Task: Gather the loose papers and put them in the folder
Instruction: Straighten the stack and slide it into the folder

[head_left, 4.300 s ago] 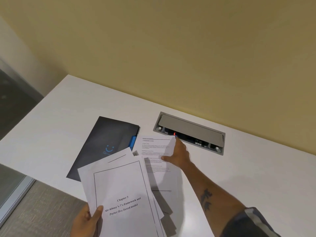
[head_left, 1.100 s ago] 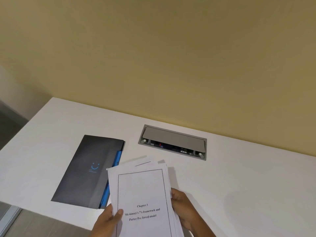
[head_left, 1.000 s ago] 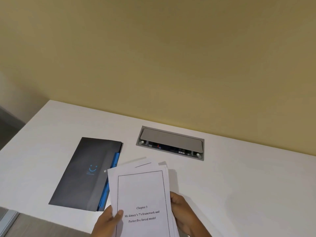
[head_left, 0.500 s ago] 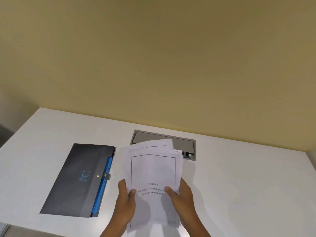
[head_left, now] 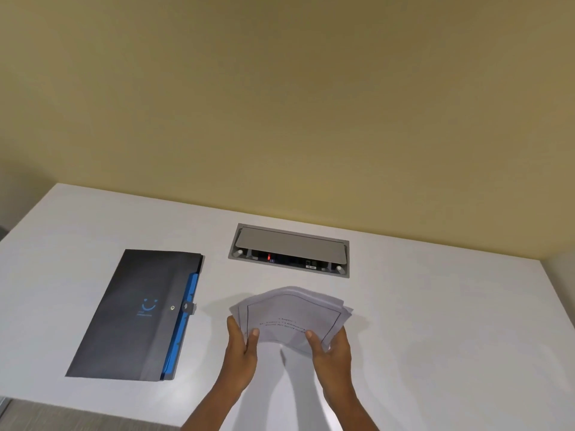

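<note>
A stack of white printed papers (head_left: 291, 315) stands on its lower edge on the white desk (head_left: 451, 321), tilted away from me and bowed at the top. My left hand (head_left: 242, 343) grips its left side and my right hand (head_left: 329, 346) grips its right side, thumbs on the front sheet. The dark grey folder (head_left: 137, 315), with a blue smiley mark and a blue inner edge, lies flat and closed to the left of the papers, apart from both hands.
A grey cable box (head_left: 291, 250) with its lid raised is set into the desk behind the papers, close to the yellow wall. The desk's left edge runs just beyond the folder, and its front edge is near my forearms.
The papers went from held up facing me to standing on the desk, tilted back. My right hand came from behind the stack to its right side. The view shifted right and up.
</note>
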